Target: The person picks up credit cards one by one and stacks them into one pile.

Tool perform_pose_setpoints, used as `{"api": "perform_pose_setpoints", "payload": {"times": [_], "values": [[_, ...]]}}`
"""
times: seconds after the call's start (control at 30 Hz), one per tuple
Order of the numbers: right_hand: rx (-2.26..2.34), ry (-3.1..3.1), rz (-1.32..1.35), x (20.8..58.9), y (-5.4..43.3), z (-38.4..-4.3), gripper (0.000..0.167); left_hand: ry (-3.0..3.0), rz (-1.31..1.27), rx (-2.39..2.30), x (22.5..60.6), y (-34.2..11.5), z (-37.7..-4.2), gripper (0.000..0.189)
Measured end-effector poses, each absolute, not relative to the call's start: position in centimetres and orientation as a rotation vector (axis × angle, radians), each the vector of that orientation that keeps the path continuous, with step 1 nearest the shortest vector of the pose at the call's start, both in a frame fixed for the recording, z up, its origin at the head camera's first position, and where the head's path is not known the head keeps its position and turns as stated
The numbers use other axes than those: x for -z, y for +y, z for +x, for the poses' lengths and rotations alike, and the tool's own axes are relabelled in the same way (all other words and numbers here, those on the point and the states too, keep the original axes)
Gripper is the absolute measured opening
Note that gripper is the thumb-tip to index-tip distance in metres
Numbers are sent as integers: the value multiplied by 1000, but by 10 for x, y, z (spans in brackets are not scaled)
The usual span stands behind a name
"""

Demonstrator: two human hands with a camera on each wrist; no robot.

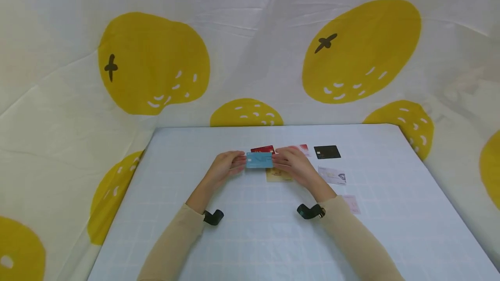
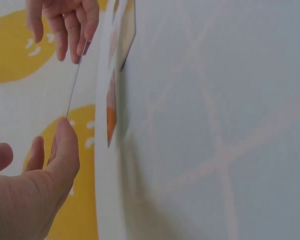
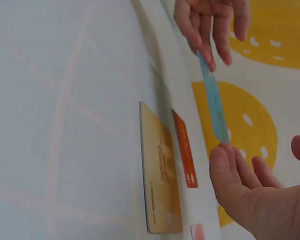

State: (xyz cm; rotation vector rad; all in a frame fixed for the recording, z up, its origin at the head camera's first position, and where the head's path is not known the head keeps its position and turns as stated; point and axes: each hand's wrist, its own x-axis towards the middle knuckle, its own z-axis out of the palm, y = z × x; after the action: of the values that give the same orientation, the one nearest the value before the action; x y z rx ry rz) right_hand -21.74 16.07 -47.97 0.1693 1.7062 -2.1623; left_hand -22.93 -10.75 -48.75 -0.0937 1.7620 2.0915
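A light blue card [image 1: 259,160] is held up off the table, spanning the gap between my two hands. My left hand [image 1: 226,166] touches its left short edge with the fingertips, and my right hand [image 1: 294,166] touches its right short edge. In both wrist views the near hand's fingers look fairly straight and its thumb stands apart from the card [image 3: 215,105]. Just behind and below the blue card lie a red card [image 1: 262,148], partly covered, and a gold card [image 1: 279,176], also seen in the right wrist view.
To the right lie a black card [image 1: 327,152], a pale patterned card [image 1: 332,175], a red-and-white card [image 1: 304,148] partly behind the right hand, and a pinkish card [image 1: 352,204] beside the right sleeve. They rest on a pale checked table cover [image 1: 250,246]. A fruit-print curtain [image 1: 254,55] hangs behind.
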Motion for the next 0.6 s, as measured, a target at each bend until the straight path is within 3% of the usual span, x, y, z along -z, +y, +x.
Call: {"api": "perform_pose_setpoints", "payload": {"times": [0.6], "values": [[2106, 1874, 202, 494, 205, -194, 49, 1702, -16, -2068, 503, -64, -217, 38]]}}
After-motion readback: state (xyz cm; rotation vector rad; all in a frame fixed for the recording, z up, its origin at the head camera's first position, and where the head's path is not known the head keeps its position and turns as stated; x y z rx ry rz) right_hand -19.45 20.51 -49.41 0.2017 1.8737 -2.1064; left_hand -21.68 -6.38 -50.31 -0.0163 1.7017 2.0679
